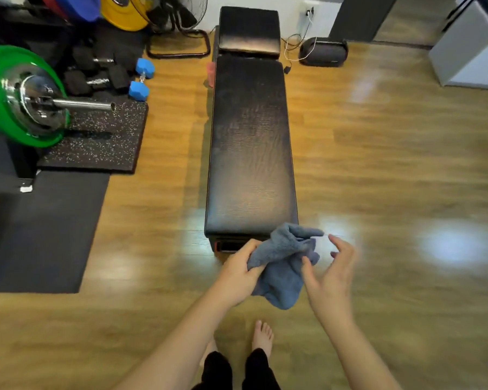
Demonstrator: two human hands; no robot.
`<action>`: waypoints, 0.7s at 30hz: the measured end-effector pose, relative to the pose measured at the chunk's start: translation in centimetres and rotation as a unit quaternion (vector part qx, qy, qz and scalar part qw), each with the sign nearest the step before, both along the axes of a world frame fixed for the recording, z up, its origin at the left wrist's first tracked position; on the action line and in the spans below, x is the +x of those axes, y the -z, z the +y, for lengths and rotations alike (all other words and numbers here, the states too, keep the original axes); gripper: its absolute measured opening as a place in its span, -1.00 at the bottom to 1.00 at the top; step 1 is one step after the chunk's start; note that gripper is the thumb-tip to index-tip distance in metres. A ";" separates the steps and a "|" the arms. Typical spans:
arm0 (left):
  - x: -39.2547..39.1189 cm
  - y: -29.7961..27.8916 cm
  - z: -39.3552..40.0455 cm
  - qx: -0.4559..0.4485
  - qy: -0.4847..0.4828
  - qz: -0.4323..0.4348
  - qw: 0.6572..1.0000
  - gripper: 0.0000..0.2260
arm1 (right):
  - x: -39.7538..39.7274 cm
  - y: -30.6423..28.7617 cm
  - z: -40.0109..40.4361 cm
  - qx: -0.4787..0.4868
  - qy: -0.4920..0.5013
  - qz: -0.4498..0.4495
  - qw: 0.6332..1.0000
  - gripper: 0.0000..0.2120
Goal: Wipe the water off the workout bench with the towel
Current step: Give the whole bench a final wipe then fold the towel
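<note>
Here, towel (283, 266) bunched in left hand (238, 277)'s grip, blurred right hand (328, 280) seemingly spread.

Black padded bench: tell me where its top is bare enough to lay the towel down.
The whole long pad of the black padded workout bench is bare, from the near end to the gap before the short head pad. It is crowded left of it: blue dumbbell, green weight plate.

Glossy wooden floor (378, 164), black mats (40, 235) at left, white wall (293, 12), pale light patches
</note>
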State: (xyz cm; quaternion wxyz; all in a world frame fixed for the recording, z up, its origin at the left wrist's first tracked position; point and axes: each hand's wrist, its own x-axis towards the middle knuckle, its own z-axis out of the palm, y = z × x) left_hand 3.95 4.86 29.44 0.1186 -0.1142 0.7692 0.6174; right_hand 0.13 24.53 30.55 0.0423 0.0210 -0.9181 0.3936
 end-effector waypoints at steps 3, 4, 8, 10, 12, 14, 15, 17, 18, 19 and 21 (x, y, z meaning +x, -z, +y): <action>-1.2 5.2 1.1 0.011 0.015 -0.046 0.999 -0.90 | 3.2 6.7 -0.3 -0.020 0.019 -0.044 0.999 -0.59; -1.7 6.8 1.4 0.014 0.028 -0.053 0.998 -0.88 | 3.8 8.9 -0.6 -0.017 0.007 -0.049 0.999 -0.62; -3.1 15.5 1.3 0.055 0.012 -0.104 0.993 -0.81 | 2.8 17.8 -2.1 0.015 -0.016 -0.106 0.994 -0.54; -3.6 19.5 0.3 0.118 -0.073 -0.141 0.980 -0.79 | 1.7 21.9 -2.9 0.055 -0.062 -0.092 0.992 -0.51; -4.0 22.7 -0.7 0.192 -0.174 -0.177 0.949 -0.68 | 0.6 25.5 -4.1 0.129 -0.139 -0.076 0.979 -0.41; -3.8 25.3 -1.7 0.200 -0.251 -0.199 0.926 -0.67 | 0.1 28.3 -5.5 0.187 -0.201 -0.090 0.957 -0.31; -3.6 26.3 -2.0 0.173 -0.275 -0.207 0.923 -0.70 | 0.1 29.4 -6.0 0.218 -0.223 -0.095 0.945 -0.29; -3.1 27.7 -2.2 0.071 -0.295 -0.220 0.927 -0.84 | 0.2 31.1 -6.7 0.284 -0.248 -0.096 0.921 -0.30; -2.8 28.1 -2.1 0.008 -0.301 -0.222 0.927 -0.91 | 0.2 31.5 -6.8 0.305 -0.251 -0.087 0.914 -0.34; -2.5 28.2 -1.9 -0.056 -0.318 -0.214 0.922 -0.91 | 0.0 31.8 -7.0 0.317 -0.250 -0.079 0.911 -0.38; -2.0 28.2 -1.7 -0.197 -0.362 -0.149 0.899 -0.79 | -0.9 31.8 -7.5 0.332 -0.247 -0.077 0.907 -0.42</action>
